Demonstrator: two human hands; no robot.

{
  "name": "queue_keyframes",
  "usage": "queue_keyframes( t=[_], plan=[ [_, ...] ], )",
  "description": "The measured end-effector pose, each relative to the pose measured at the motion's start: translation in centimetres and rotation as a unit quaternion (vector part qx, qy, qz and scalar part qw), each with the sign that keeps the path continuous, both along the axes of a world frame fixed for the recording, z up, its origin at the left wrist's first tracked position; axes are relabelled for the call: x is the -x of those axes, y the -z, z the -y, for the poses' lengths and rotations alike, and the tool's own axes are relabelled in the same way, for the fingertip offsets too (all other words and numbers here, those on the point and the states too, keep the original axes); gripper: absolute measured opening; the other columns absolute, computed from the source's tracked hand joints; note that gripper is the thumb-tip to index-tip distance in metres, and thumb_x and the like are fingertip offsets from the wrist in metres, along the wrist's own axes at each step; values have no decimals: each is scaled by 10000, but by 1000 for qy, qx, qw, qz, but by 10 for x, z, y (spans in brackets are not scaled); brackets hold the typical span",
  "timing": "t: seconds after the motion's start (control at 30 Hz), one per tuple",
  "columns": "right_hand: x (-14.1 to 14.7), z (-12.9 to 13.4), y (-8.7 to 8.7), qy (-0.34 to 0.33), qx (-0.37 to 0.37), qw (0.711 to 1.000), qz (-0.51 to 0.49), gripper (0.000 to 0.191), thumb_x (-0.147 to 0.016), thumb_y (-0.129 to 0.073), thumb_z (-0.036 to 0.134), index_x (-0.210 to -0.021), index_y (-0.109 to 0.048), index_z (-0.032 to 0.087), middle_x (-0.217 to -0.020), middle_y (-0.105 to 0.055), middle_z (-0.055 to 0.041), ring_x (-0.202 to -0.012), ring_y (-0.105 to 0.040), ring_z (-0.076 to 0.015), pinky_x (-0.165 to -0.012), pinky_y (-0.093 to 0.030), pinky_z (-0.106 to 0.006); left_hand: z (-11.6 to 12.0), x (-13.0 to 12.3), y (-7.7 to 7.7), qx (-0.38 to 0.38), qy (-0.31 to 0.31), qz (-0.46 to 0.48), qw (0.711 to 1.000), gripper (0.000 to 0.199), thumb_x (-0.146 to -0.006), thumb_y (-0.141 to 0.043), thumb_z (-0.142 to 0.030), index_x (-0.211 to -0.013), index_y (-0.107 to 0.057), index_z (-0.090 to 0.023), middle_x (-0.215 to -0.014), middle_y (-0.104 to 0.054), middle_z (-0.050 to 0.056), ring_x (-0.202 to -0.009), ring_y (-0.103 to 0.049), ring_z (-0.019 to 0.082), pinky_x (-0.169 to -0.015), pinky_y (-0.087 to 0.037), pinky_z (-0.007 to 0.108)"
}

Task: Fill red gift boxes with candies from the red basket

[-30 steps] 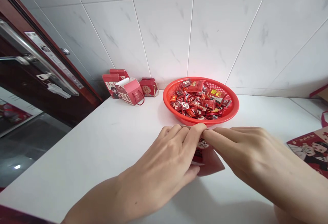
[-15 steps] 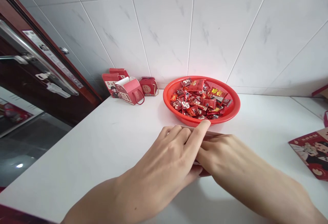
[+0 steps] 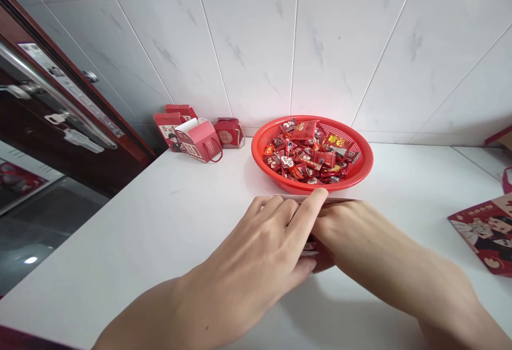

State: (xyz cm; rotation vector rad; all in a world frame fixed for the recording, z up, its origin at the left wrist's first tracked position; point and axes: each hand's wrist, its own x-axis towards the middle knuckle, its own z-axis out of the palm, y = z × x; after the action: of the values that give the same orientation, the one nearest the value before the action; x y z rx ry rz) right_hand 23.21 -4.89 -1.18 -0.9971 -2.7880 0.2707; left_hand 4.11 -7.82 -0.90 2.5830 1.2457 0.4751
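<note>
Right hand (image 3: 352, 232) — flatter, over red paper (image 3: 323, 260)

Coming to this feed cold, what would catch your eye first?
The red plastic basket heaped with red-wrapped sweets stands against the tiled wall. Just in front, the left hand and right hand close on folded red card. Small red gift boxes sit left of the basket.

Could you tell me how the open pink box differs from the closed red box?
The pink box is paler, with its top flap open, while the red box is darker and shut. The pink box shows a rectangular label; the red box a round emblem. Both have cord handles.
</note>
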Motion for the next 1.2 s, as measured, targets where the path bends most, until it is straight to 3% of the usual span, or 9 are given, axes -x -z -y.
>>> queue_keyframes(
  t=[0.13,0.37,0.57,0.7,0.97,1.07,1.2],
  plan=[
    [-3,-1,0,12,33,999,-3,287,-766,-533,-75,-692,-645,178,-697,-674,0,-569,-583,-137,-496,-384,-248,-1,0,2,-6,4,2,1000,731,-980,-656,-290,-1591,-257,-320,-1176,-702,63,-1088,-670,292,-925,-554,445],
    [-12,-1,6,-25,41,997,-61,308,-821,-545,-48,-826,-712,211,-831,-739,-10,-706,-680,-174,-662,-535,-273,-2,2,4,-1,-1,-2,1000,752,-974,-644,-246,-1599,-236,-336,-1161,-705,62,-1089,-669,297,-914,-557,453],
    [-17,-2,9,-49,26,996,-64,292,-881,-552,-3,-881,-736,224,-863,-765,-42,-748,-717,-200,-707,-563,-294,-12,2,4,13,-9,18,1000,629,-1000,-558,-211,-1567,-311,-324,-1219,-705,63,-1134,-670,276,-992,-543,461],
    [-26,-9,-2,-24,9,997,-77,285,-910,-544,21,-1005,-735,210,-952,-781,-62,-783,-737,-202,-705,-568,-287,-28,1,7,11,-24,47,999,502,-1024,-490,-234,-1517,-397,-272,-1304,-689,92,-1216,-648,287,-1012,-541,448],
    [-38,-31,-19,-27,48,993,-105,282,-993,-541,167,-1163,-747,258,-1052,-800,-47,-845,-752,-203,-762,-586,-303,-64,4,13,47,-53,108,992,359,-1024,-494,-272,-1376,-555,-239,-1120,-766,30,-1016,-725,223,-854,-556,330],
    [-37,-42,-17,-11,55,992,-110,324,-997,-539,191,-1244,-727,283,-1158,-783,-41,-900,-747,-200,-795,-580,-314,-68,4,15,29,-52,133,989,377,-1019,-512,-276,-1391,-551,-225,-1091,-777,22,-967,-740,204,-824,-554,302],
    [-34,-49,-14,-18,111,989,-98,284,-976,-568,203,-1179,-752,276,-1137,-779,-34,-844,-725,-178,-745,-553,-294,-73,3,22,-21,-44,135,990,359,-1006,-526,-275,-1356,-587,-223,-1029,-785,21,-915,-750,203,-815,-556,303]
  ],
)
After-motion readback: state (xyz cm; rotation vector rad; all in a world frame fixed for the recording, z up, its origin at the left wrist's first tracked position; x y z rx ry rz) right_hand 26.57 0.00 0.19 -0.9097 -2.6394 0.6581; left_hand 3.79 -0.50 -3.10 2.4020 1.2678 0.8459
